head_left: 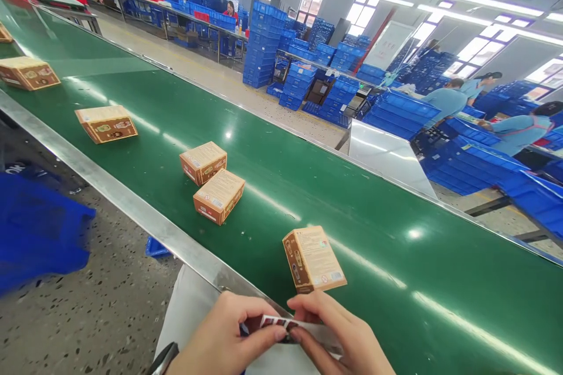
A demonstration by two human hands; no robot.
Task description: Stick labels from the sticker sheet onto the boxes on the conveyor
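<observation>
My left hand (229, 337) and my right hand (341, 334) are together at the near edge of a green conveyor belt (308, 187). Both pinch a small flat packet (281, 323) with dark red and white print, fingertips touching over it. Just beyond my right hand, a tan and brown carton (313, 259) stands on the belt. Two more cartons (219, 194) (203, 162) lie farther left on the belt, then another (106, 123) and one more (27, 72) toward the far left.
A steel rail (132, 205) edges the belt on my side. Blue fabric (35, 234) lies on the speckled floor at left. Stacks of blue crates (264, 44) and workers in light blue (519, 129) fill the hall beyond the belt.
</observation>
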